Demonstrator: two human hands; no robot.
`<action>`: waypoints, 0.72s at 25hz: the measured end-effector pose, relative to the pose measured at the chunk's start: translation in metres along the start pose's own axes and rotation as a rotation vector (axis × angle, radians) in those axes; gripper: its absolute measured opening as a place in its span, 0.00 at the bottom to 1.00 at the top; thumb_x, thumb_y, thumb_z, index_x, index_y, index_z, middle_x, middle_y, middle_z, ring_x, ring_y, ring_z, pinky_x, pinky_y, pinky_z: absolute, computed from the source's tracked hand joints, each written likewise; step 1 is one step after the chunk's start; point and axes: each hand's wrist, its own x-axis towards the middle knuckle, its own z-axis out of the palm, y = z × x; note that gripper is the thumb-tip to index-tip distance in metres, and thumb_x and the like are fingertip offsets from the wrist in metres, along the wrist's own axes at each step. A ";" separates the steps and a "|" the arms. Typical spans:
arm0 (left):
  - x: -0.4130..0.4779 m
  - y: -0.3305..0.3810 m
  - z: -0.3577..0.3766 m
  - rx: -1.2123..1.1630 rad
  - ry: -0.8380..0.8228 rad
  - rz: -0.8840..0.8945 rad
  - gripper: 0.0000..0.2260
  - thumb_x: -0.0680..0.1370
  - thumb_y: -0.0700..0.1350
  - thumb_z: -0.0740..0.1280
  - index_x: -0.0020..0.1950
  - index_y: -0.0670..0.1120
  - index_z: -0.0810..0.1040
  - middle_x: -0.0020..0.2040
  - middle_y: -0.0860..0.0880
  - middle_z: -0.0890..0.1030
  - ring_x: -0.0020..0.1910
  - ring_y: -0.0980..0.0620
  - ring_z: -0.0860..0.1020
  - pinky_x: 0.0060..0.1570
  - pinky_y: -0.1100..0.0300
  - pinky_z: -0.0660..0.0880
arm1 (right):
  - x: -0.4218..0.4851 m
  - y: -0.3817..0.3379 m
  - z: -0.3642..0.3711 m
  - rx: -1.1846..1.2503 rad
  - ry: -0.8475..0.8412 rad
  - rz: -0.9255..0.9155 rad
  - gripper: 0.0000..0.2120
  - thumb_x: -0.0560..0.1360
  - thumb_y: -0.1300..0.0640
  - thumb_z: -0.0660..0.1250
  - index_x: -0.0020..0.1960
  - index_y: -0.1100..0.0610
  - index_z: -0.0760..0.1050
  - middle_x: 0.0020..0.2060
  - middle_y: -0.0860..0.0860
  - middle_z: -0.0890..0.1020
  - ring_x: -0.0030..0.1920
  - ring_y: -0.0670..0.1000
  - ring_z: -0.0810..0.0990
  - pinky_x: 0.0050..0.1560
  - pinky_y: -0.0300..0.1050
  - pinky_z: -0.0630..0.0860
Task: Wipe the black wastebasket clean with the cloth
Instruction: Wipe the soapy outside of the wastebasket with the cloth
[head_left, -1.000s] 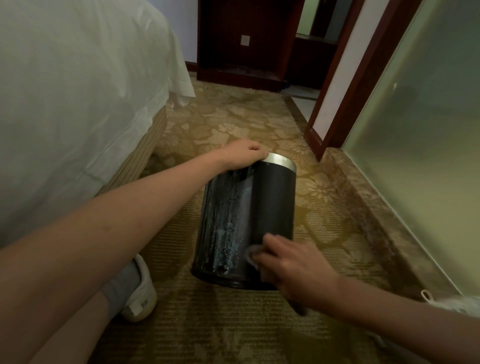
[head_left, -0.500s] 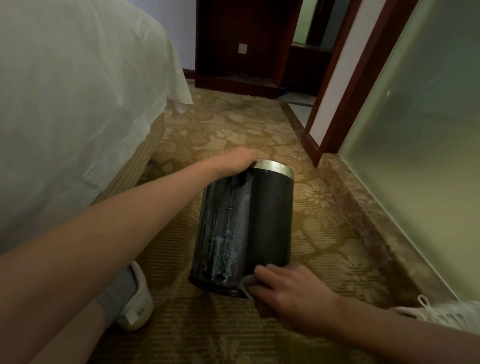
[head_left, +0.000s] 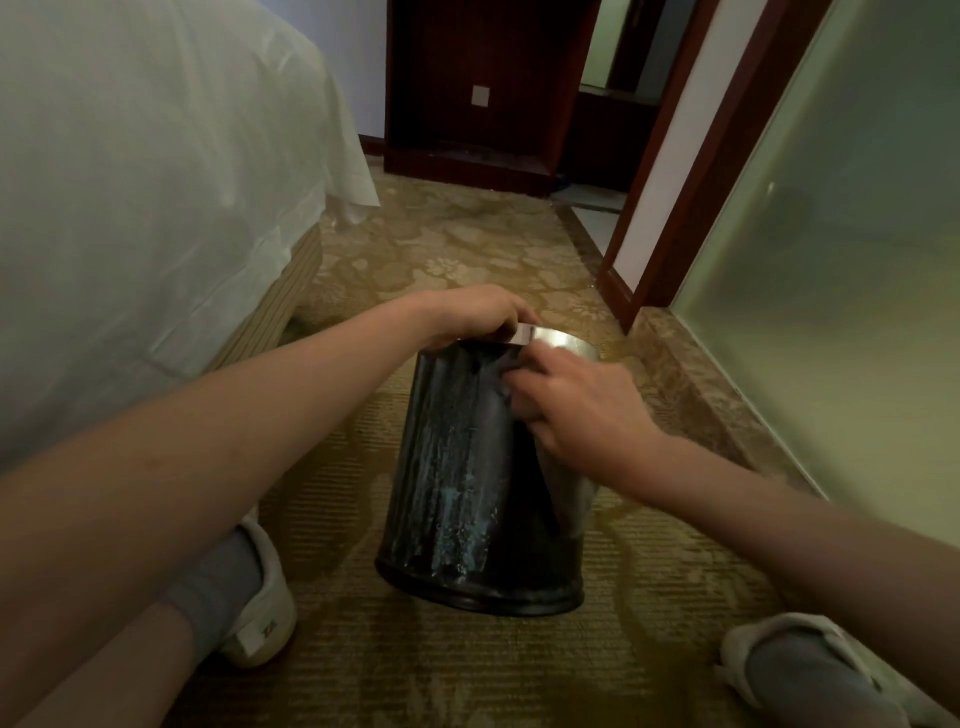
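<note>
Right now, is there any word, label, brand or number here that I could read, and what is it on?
Tab on the left shoe: a small dark mark, too blurred to read.
Wastebasket, cloth, wall plate: no text shows.
No legible writing anywhere else in view.
</note>
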 end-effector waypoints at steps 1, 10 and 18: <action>0.000 0.001 0.000 0.015 0.012 -0.003 0.18 0.75 0.33 0.57 0.51 0.51 0.81 0.52 0.46 0.81 0.51 0.50 0.79 0.53 0.57 0.77 | -0.013 -0.010 0.003 0.010 -0.061 -0.112 0.14 0.74 0.50 0.68 0.59 0.50 0.78 0.54 0.49 0.76 0.48 0.50 0.77 0.32 0.42 0.70; 0.003 0.003 0.009 0.042 0.054 0.022 0.16 0.74 0.33 0.60 0.56 0.44 0.82 0.54 0.42 0.82 0.52 0.47 0.78 0.59 0.50 0.74 | 0.007 0.023 -0.007 0.015 0.088 0.116 0.12 0.74 0.52 0.67 0.57 0.49 0.80 0.54 0.48 0.78 0.47 0.50 0.78 0.33 0.38 0.62; -0.003 0.004 0.004 0.065 0.060 -0.034 0.20 0.76 0.34 0.56 0.61 0.49 0.80 0.60 0.48 0.77 0.59 0.49 0.74 0.63 0.52 0.71 | -0.046 -0.031 -0.001 0.191 -0.284 -0.319 0.06 0.71 0.50 0.66 0.48 0.46 0.78 0.45 0.46 0.74 0.39 0.46 0.74 0.31 0.42 0.73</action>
